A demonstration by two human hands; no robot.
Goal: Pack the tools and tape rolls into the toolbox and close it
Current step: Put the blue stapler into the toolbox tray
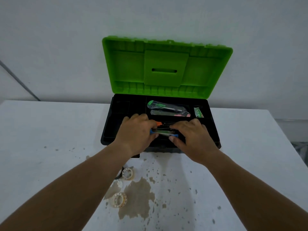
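Note:
A black toolbox [110,117] stands open on the table, its green lid [166,67] upright against the wall. My left hand [136,130] and my right hand [191,134] both rest inside the front compartment, holding a bundle of small tools [164,131] with blue and orange ends between them. A green utility knife [160,105] and a flat packet lie in the rear compartment. Two clear tape rolls [127,173] [119,199] lie on the table near me, outside the box.
The white table [50,139] carries a brown stain [136,195] and dark specks in front of the box. A small green packet [198,112] sits in the box's right rear compartment. The table edge runs along the right.

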